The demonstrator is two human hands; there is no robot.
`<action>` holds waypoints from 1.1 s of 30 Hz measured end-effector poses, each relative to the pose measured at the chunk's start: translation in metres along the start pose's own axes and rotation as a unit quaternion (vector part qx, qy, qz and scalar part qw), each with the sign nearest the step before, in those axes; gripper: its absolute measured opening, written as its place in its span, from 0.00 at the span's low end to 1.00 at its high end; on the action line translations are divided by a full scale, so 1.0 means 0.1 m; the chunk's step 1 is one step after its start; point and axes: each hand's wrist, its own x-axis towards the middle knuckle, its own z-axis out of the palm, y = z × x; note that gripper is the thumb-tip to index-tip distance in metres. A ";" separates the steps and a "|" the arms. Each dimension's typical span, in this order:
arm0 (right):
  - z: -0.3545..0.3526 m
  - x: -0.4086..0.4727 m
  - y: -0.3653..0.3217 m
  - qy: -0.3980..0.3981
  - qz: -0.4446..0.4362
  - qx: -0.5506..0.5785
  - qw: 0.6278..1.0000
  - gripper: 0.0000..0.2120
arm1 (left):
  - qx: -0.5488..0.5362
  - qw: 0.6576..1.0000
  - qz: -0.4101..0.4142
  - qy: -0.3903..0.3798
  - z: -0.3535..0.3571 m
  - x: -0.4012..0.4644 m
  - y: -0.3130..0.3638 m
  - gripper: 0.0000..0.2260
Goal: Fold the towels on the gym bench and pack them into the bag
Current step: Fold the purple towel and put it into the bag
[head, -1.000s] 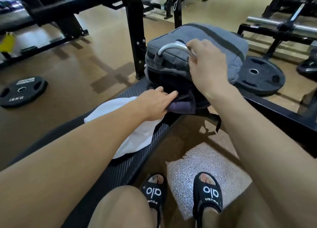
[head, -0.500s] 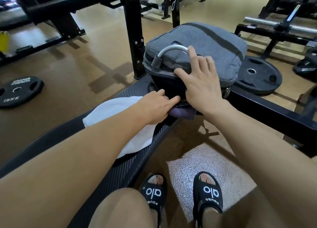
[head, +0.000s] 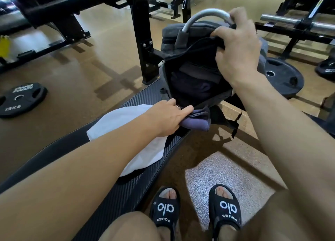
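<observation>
On gym bench [head: 116,195], bag [head: 174,34] mouth pulled wide by right hand [head: 237,48] gripping upper flap, unlike half second earlier; folded purple towel [head: 197,122] pinched in left hand [head: 168,118] at opening, ready for packing; white towel [head: 123,124] waiting behind.

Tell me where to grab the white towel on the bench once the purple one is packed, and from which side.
Probably the white towel at its bare far-left edge, coming from above on the bench's left side. It lies flat, and the left hand and forearm cover its right part, so only that edge is free to pinch.
</observation>
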 end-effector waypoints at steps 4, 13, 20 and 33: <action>0.00 -0.03 -0.02 -0.002 -0.001 0.003 1.000 0.14 | -0.037 0.998 0.017 -0.039 -0.16 0.05 -0.10 0.14; -0.05 0.01 0.00 -0.029 -0.006 0.039 0.999 0.14 | 0.058 0.970 0.023 0.235 -0.55 0.40 -0.42 0.14; -0.05 0.06 -0.01 -0.032 0.014 0.060 0.998 0.16 | 0.135 0.955 -0.084 0.249 -0.30 0.93 -0.33 0.16; 0.01 0.09 -0.02 -0.036 0.002 0.063 0.997 0.17 | -0.059 0.969 -0.227 0.082 -0.17 1.21 -0.34 0.28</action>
